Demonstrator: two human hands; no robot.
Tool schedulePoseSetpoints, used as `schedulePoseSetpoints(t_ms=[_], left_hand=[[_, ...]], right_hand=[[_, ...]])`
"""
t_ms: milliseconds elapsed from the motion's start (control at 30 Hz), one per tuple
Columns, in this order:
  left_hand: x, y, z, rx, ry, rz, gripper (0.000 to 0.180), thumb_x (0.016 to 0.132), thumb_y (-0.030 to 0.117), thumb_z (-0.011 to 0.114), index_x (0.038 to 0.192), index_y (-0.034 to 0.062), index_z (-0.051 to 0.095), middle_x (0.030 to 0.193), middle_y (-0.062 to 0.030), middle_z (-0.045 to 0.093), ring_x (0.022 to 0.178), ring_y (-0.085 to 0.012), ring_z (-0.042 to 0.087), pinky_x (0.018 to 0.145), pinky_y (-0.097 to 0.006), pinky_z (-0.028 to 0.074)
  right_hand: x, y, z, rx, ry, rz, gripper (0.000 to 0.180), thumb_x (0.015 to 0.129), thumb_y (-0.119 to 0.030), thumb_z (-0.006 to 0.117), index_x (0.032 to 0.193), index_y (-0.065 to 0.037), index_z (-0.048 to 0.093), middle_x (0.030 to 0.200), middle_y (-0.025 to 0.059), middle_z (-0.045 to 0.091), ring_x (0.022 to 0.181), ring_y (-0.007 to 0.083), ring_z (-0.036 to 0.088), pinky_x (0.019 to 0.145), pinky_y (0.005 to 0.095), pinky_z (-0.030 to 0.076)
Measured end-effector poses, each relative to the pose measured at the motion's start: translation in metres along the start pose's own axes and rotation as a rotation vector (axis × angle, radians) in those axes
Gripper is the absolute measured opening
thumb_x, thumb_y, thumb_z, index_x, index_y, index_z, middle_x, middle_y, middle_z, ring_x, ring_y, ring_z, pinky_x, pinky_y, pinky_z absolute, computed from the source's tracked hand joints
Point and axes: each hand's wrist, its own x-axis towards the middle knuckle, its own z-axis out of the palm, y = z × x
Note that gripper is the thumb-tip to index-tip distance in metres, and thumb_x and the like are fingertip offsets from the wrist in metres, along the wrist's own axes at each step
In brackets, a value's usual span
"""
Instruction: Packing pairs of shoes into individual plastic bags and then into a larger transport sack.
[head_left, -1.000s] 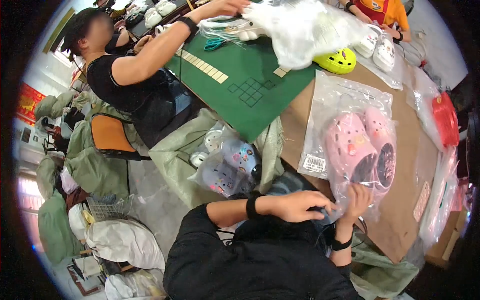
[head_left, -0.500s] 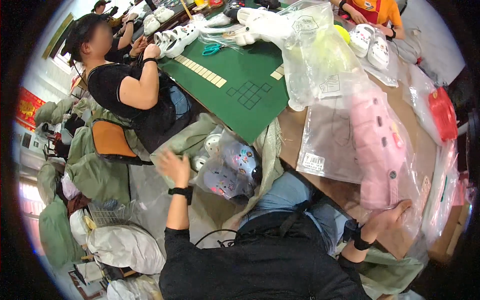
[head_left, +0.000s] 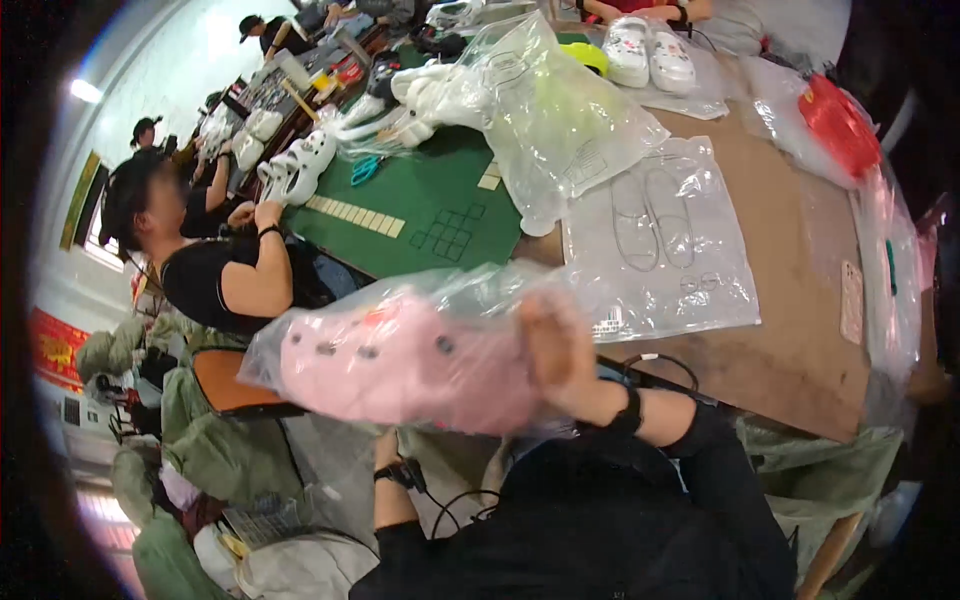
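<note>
I am watching the right hand [head_left: 555, 345] gripping the clear plastic bag of pink foam clogs [head_left: 400, 355] and swinging it out at nine o'clock, off the brown table [head_left: 800, 330]. The left hand is hidden behind it; its grip I cannot tell. At one o'clock an empty clear bag [head_left: 655, 240] is lying flat, seemingly waiting for the next pair.

pink clogs, bagged: 1 pr [head_left: 400, 365]
empty clear bags: 1 flat [head_left: 660, 240]
white clogs on far bag: 2 [head_left: 650, 55]
red bags: 1 [head_left: 835, 120]
</note>
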Motion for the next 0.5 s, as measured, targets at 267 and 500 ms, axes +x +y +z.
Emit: schedulePoseSetpoints(t_ms=[267,500], left_hand=[[0.012,0.010,-0.050,-0.706,-0.261,0.389,0.049,0.081,0.024,0.060,0.122,0.0019,0.048,0.116,-0.0140,0.054,0.106,-0.0243,0.052,0.088,-0.036,0.045],[-0.036,0.056,-0.030,-0.159,-0.166,0.870,0.045,0.067,-0.006,0.060,0.111,-0.0048,0.051,0.109,-0.0119,0.055,0.093,-0.0205,0.055,0.079,-0.031,0.048]], right_hand=[[-0.016,0.131,0.040,-0.748,-0.853,-0.747,0.019,0.074,-0.011,0.057,0.093,-0.008,0.060,0.086,0.0079,0.058,0.087,0.0283,0.055,0.081,0.0389,0.042],[-0.010,0.165,0.040,-0.964,-1.377,-0.202,0.029,0.074,-0.016,0.059,0.102,-0.011,0.056,0.113,0.0054,0.052,0.109,0.0245,0.048,0.082,0.0494,0.045]])
